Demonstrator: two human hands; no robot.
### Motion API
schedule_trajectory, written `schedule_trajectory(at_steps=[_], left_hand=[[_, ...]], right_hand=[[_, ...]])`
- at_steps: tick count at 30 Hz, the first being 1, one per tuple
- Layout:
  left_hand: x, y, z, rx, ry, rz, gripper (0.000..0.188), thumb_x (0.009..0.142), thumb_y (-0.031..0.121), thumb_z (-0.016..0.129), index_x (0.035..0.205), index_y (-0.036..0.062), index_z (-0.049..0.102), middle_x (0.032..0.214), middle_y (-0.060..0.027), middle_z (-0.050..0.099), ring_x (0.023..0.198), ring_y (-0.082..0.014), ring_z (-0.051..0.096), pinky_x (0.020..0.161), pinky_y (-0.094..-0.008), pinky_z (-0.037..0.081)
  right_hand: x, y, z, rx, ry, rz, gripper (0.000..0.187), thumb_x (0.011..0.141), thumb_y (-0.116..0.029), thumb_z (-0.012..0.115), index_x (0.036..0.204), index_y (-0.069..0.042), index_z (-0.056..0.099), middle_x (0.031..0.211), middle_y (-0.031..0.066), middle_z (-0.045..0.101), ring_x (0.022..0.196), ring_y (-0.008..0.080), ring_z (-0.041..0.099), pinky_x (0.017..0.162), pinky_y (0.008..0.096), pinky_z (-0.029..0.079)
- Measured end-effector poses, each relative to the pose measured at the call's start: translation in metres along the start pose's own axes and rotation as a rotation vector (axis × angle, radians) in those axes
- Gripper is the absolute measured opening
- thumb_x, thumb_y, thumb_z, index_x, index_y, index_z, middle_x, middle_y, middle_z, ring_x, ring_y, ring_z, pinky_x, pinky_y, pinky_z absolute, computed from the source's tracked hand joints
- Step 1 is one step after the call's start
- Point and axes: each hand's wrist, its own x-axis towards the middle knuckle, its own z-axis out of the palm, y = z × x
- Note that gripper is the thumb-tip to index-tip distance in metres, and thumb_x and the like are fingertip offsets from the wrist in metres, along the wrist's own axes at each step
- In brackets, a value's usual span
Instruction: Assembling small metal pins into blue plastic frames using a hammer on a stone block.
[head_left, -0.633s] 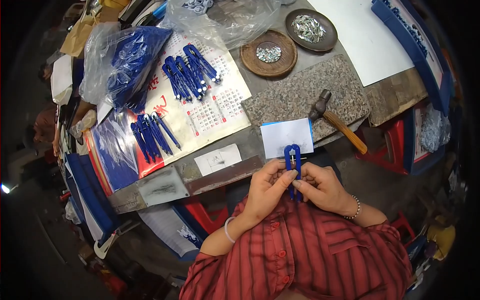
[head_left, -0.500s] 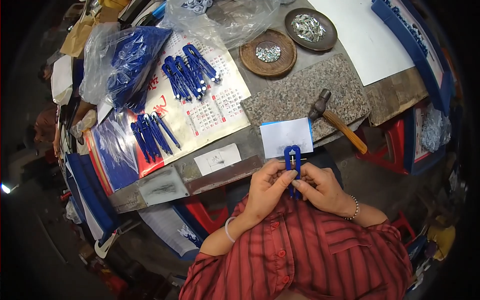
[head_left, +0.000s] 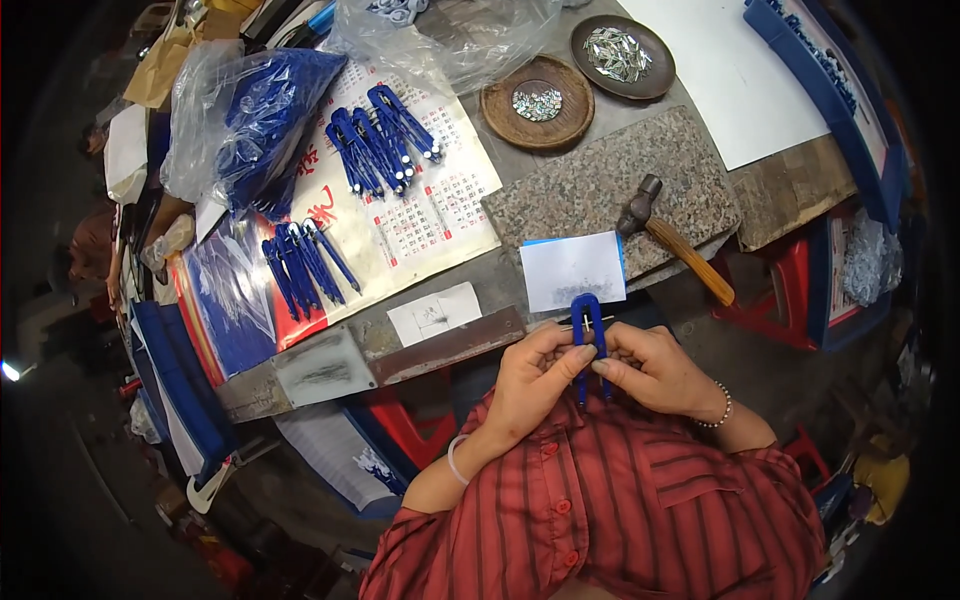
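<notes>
A blue drawing compass (head_left: 586, 305) is held upright in front of my chest, its rounded top pointing away from me. A thin metal rod crosses between its two legs. My left hand (head_left: 545, 370) pinches the left leg between thumb and fingers. On the other leg, my right hand (head_left: 650, 375) is closed the same way, the two thumbs close together. The lower leg tips hang below my thumbs, slightly apart. Just beyond the compass top lies a white paper pad (head_left: 572, 270) with dark smudges, on a blue sheet.
A hammer (head_left: 640, 210) rests on a granite slab (head_left: 545, 200). Behind are a wooden dish (head_left: 500, 105) and a dark dish (head_left: 655, 85) of small metal parts. Bundled blue compasses (head_left: 370, 150) lie on printed paper, beside a plastic bag (head_left: 270, 120) of blue parts. Blue trays flank the bench.
The compass legs have spread wider at their lower ends. My right hand has shifted slightly to the right and the compass top slightly toward me.
</notes>
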Motion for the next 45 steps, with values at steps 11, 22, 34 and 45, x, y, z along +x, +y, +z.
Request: schedule_trajectory(at_steps=[11, 22, 34, 45], left_hand=[[0.012, -0.011, 0.003, -0.114, -0.012, -0.119, 0.020, 0.096, 0.015, 0.062, 0.109, -0.0001, 0.063, 0.087, 0.0013, 0.064, 0.076, -0.0028, 0.055, 0.066, -0.0190, 0.045], [0.016, -0.011, 0.006, 0.001, 0.041, -0.096, 0.019, 0.095, 0.014, 0.064, 0.105, -0.0014, 0.063, 0.079, 0.0026, 0.062, 0.070, -0.0016, 0.052, 0.061, -0.0184, 0.043], [0.020, -0.008, 0.007, 0.051, 0.058, -0.132, 0.019, 0.094, 0.014, 0.065, 0.101, -0.0029, 0.066, 0.075, 0.0017, 0.064, 0.068, -0.0015, 0.053, 0.059, -0.0195, 0.045], [0.023, -0.016, 0.000, 0.015, -0.027, -0.153, 0.020, 0.096, 0.016, 0.063, 0.106, -0.0011, 0.066, 0.084, -0.0006, 0.067, 0.073, -0.0042, 0.058, 0.063, -0.0198, 0.047]], right_hand=[[0.004, 0.013, -0.001, 0.048, -0.012, 0.037, 0.016, 0.090, -0.014, 0.063, 0.087, 0.000, 0.055, 0.061, 0.0078, 0.053, 0.053, 0.0147, 0.051, 0.051, 0.0311, 0.038], [0.009, 0.009, -0.011, 0.031, -0.066, 0.077, 0.016, 0.090, -0.013, 0.063, 0.086, 0.001, 0.055, 0.060, 0.0086, 0.052, 0.052, 0.0152, 0.049, 0.050, 0.0317, 0.037], [0.012, 0.010, -0.019, -0.005, -0.107, 0.128, 0.020, 0.089, -0.014, 0.063, 0.080, 0.000, 0.052, 0.057, 0.0095, 0.051, 0.050, 0.0169, 0.051, 0.048, 0.0331, 0.035], [0.017, 0.004, -0.026, -0.084, -0.154, 0.134, 0.021, 0.089, -0.015, 0.062, 0.078, 0.000, 0.051, 0.056, 0.0108, 0.050, 0.047, 0.0211, 0.052, 0.046, 0.0343, 0.035]])
